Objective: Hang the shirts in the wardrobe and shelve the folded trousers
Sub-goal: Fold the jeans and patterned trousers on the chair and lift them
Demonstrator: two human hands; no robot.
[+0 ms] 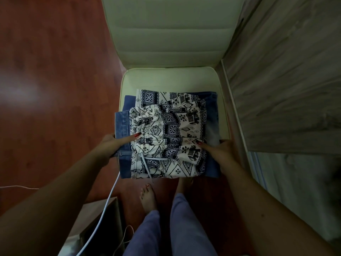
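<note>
A stack of folded trousers rests on the seat of a pale chair (166,78). On top lie white trousers with a dark blue elephant print (171,130); blue jeans (121,126) lie beneath them. My left hand (112,145) grips the stack's left edge, thumb on the printed fabric. My right hand (219,150) holds the right edge, thumb on top and fingers under the stack. The front of the stack overhangs the seat. No shirts are in view.
A grey wood-grain wardrobe panel (287,80) stands right of the chair. Red-brown wooden floor (46,80) spreads to the left. A white cable (110,196) runs down past a low cabinet (96,222) at the lower left. My bare feet (147,198) stand before the chair.
</note>
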